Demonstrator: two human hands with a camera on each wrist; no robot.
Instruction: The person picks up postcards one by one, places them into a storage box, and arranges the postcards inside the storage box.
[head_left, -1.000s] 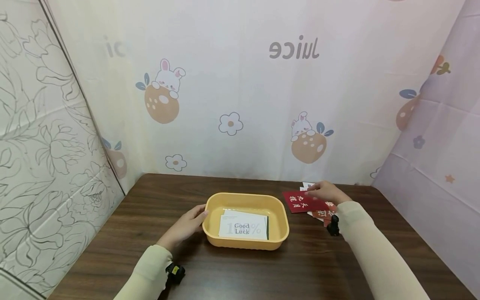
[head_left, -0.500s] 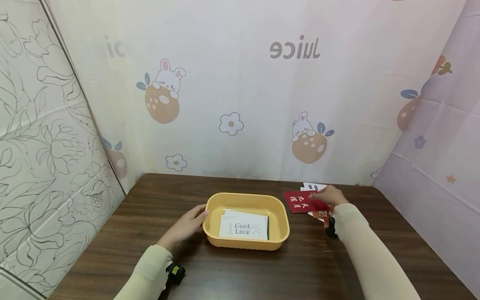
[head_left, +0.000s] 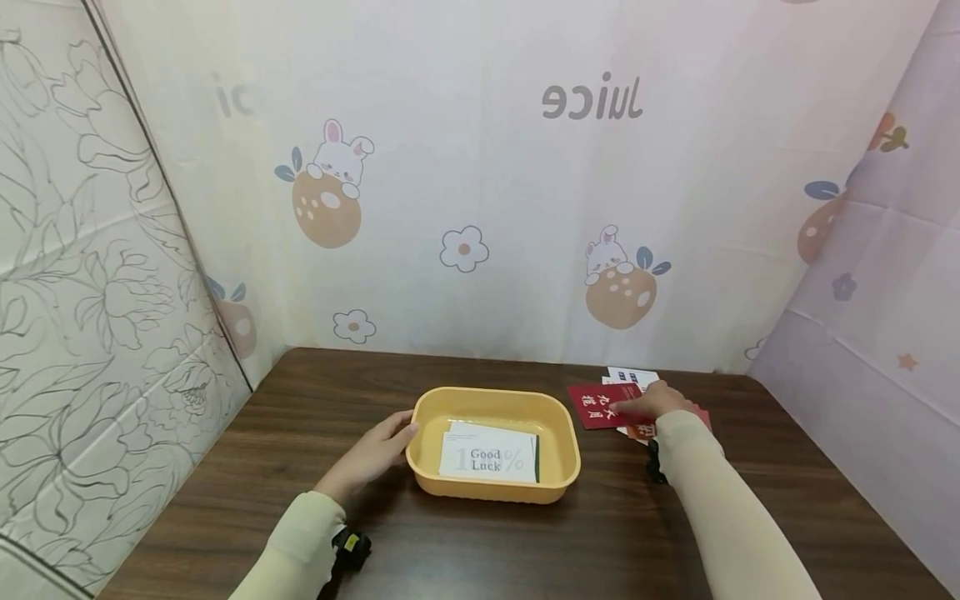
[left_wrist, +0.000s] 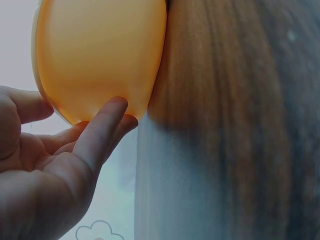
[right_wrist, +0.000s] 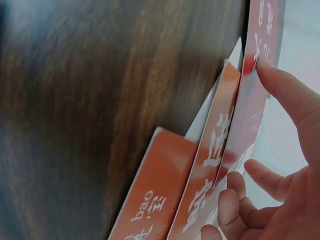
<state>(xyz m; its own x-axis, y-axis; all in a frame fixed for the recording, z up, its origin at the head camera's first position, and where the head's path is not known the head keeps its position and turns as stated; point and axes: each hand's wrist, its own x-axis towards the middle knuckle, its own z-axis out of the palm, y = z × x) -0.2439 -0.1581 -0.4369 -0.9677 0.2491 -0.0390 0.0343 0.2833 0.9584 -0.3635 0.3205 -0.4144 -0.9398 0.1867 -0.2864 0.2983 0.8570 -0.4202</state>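
Note:
My left hand (head_left: 369, 454) holds the left end of a yellow plastic basin (head_left: 487, 490), thumb at the rim and fingers against the outer wall. Inside the basin lie a white "Good Luck" card (head_left: 487, 460) and the dark green edge of another. To the right, my right hand (head_left: 658, 400) reaches over a fanned pile of cards. One of its digits touches a red card (head_left: 591, 408) with white characters, while the other fingers hang loosely curled in the right wrist view. Orange cards (right_wrist: 164, 175) and white cards (head_left: 632, 374) lie beneath, partly hidden by the hand.
The dark wood table (head_left: 480, 554) carries both basin and cards. Behind it hangs a pale curtain (head_left: 405, 183) printed with rabbits and fruit. A flower-patterned panel (head_left: 97, 308) stands at the left, a lilac curtain (head_left: 870, 350) at the right.
My right hand has shifted a little nearer to me, its fingertips sliding lower on the red card. More of the white cards behind shows. The left hand and basin have stayed put.

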